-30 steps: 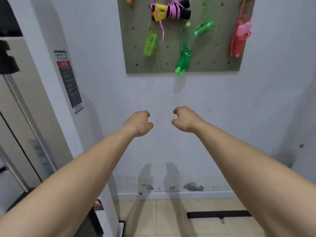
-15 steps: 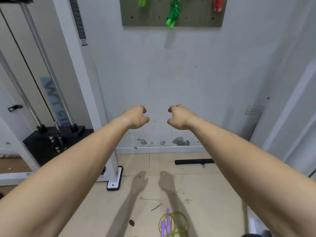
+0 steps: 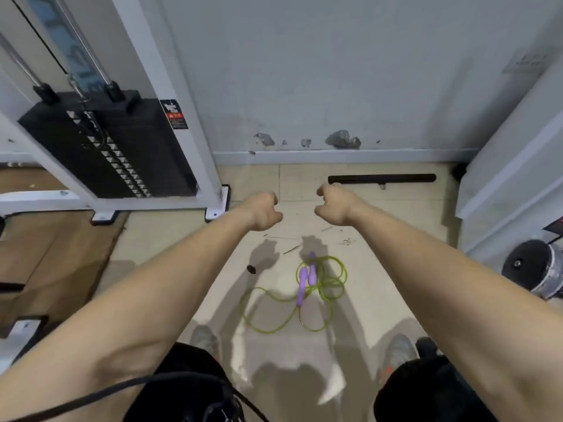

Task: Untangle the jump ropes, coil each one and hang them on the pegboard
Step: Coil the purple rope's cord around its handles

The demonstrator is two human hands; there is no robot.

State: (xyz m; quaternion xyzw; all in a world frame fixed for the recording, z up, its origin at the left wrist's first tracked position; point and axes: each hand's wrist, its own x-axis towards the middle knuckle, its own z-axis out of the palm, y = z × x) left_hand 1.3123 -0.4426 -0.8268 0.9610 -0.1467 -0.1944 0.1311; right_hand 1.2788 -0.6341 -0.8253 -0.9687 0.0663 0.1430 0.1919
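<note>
A jump rope (image 3: 275, 300) with a lime-green cord and two purple handles (image 3: 306, 280) lies in loose loops on the tiled floor between my feet. My left hand (image 3: 264, 210) and my right hand (image 3: 335, 205) are stretched out side by side well above it, both with fingers curled into fists and holding nothing. The pegboard is out of view.
A white-framed cable machine with a black weight stack (image 3: 106, 144) stands at the left. A black bar (image 3: 382, 178) lies by the wall's skirting. A white cabinet (image 3: 511, 166) is at the right, with a dark round weight (image 3: 531, 266) beside it.
The view has tilted down from the pegboard to the floor, bringing the green and purple rope fully into sight. Both hands stay fisted and stretched forward.
</note>
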